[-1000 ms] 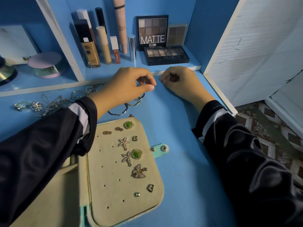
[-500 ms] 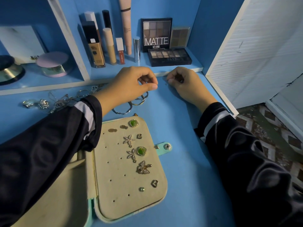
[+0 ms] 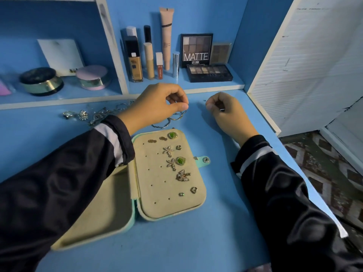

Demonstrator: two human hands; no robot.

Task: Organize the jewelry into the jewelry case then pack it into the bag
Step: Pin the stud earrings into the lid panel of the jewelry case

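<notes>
On the blue shelf: MATTE eyeshadow palette, foundation bottle, dark jar, pink-lidded jar

The open jewelry case lies on the table, with earrings pinned in its right panel. Bangles lie just behind the case, and chains and rings lie farther left. Behind them runs a shelf, with powder jars at left, bottles in the middle and eyeshadow palettes at right.

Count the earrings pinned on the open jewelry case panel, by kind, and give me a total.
Starfish earrings: 2
Large green-stone earrings: 2
Small gold oval studs: 2
Small heart-like studs: 2
Winged earring: 1
Tiny green stud: 1
Total: 10
</notes>
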